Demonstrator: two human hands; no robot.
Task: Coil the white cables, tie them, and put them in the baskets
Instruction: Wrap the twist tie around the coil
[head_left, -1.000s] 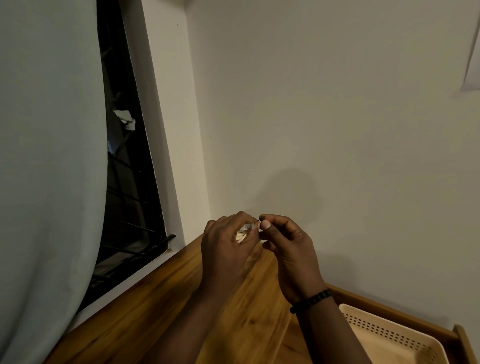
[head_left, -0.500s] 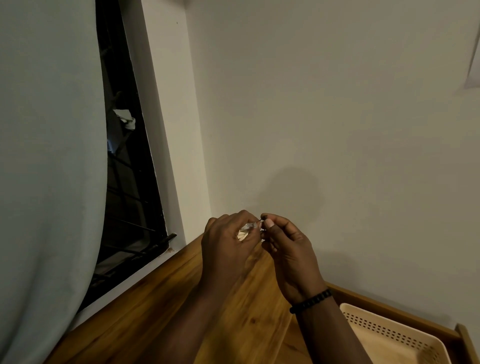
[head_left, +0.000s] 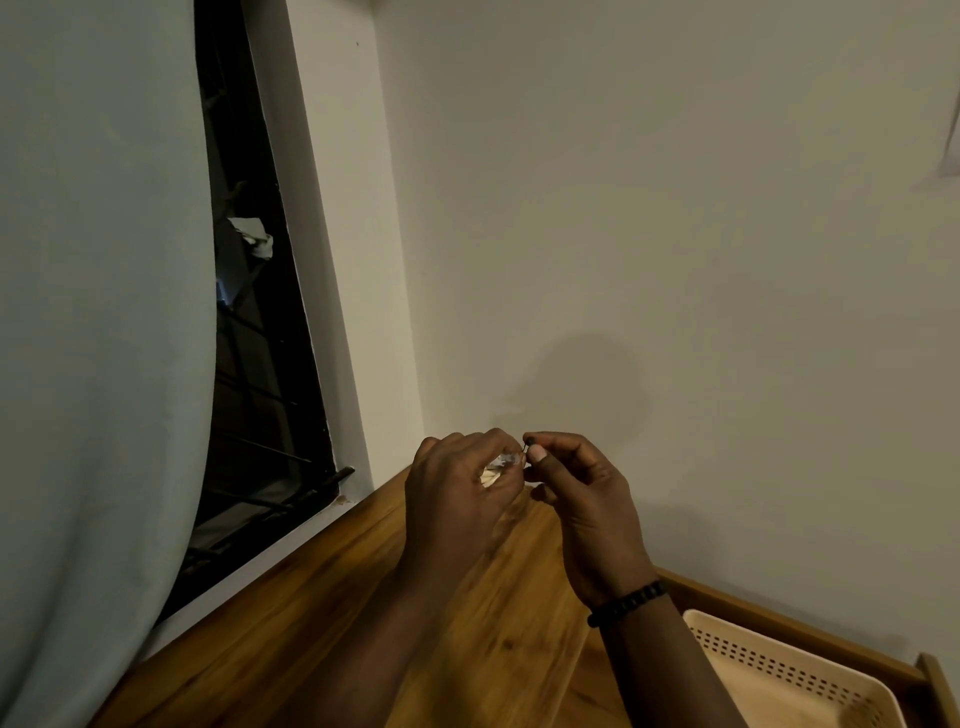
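Both hands are raised together above the wooden table (head_left: 322, 613), close to the wall. My left hand (head_left: 457, 493) curls around a small white bundle of cable (head_left: 501, 464), most of it hidden inside the fingers. My right hand (head_left: 576, 493) pinches a thin dark tie (head_left: 527, 446) between thumb and forefinger, right against the bundle. A cream perforated basket (head_left: 779, 670) stands at the lower right, partly cut off by the frame edge.
A pale curtain (head_left: 93, 312) hangs at the left beside a dark barred window (head_left: 260, 415). A plain wall (head_left: 675, 260) rises behind the table. A wooden rim (head_left: 789, 623) runs behind the basket.
The hands have stayed nearly in place; the right thumb and forefinger shifted slightly at the tie against the bundle.
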